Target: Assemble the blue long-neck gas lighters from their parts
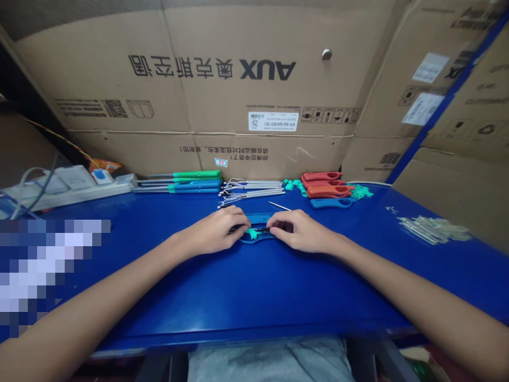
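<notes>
In the middle of the table, a blue plastic lighter casing (254,240) lies between my hands. A small teal trigger piece (251,233) and a narrow black part (263,229) sit in it. My left hand (222,231) is closed at the casing's left end, thumb and index finger beside the trigger piece. The fingers of my right hand (297,231) are pinched at the right end of the black part; the fingertips partly hide what they grip. Just behind lies another blue casing half (260,218). A thin metal rod (279,206) points toward my right hand.
Long-necked lighters (194,184) lie back left, near a power strip (93,193). Metal tubes with wires (254,188) sit at the back, beside red casings (324,180) and teal pieces (361,191). Clear plastic parts (433,231) lie right. A cardboard wall (210,106) stands behind.
</notes>
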Available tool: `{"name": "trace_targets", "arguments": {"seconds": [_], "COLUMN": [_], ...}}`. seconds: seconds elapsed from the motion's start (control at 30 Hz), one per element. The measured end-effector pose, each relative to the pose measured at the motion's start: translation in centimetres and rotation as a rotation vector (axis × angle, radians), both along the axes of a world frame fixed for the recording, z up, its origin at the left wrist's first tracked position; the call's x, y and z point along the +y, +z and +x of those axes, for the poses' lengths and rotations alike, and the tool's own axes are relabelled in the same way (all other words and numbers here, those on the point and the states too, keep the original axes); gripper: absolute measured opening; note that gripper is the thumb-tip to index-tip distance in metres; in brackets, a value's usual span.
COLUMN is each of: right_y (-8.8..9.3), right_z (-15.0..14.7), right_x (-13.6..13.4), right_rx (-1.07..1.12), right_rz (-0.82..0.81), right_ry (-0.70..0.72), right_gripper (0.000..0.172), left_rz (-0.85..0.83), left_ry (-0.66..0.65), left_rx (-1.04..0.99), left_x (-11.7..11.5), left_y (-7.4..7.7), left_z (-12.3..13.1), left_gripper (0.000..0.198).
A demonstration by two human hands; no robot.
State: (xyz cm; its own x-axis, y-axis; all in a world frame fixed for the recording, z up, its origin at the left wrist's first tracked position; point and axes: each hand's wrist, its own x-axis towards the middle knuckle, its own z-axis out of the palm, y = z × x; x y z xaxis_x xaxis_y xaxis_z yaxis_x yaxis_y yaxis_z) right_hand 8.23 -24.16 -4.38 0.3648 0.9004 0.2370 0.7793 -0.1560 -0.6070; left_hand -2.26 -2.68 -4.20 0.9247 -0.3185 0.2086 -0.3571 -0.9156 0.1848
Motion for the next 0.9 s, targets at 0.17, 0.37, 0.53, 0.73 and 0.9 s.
{"name": "trace_targets", "arguments": {"seconds": [0.17, 0.37, 0.53, 0.73, 0.9], "right_y": [-0.41, -0.51, -0.49, -0.34, -0.27], "right_z": [0.28, 0.42, 0.41, 0.24, 0.16], "right_x": [0.17, 0.2, 0.23, 0.19, 0.18], "right_rx": [0.022, 0.025, 0.034, 0.048, 0.056], "right_rz": [0.017, 0.037, 0.04, 0.027, 0.015], "right_ry": [-0.02, -0.025, -0.026, -0.04, -0.035], "right_gripper": [0.014, 0.012, 0.011, 0.012, 0.013], "left_rz": [0.003, 0.0, -0.032, -0.043, -0.034], "left_ry": [0.006, -0.001, 0.025, 0.052, 0.031], "left_rx": [-0.003, -0.021, -0.01, 0.012, 0.024], "left_x": [-0.1, -0.04, -0.06, -0.01, 0.01], "left_y": [0.05, 0.04, 0.11, 0.06, 0.06], "left_z": [-0.07, -0.11, -0.04, -0.02, 0.01], "left_gripper": [0.025, 0.023, 0.018, 0.018, 0.02]}}
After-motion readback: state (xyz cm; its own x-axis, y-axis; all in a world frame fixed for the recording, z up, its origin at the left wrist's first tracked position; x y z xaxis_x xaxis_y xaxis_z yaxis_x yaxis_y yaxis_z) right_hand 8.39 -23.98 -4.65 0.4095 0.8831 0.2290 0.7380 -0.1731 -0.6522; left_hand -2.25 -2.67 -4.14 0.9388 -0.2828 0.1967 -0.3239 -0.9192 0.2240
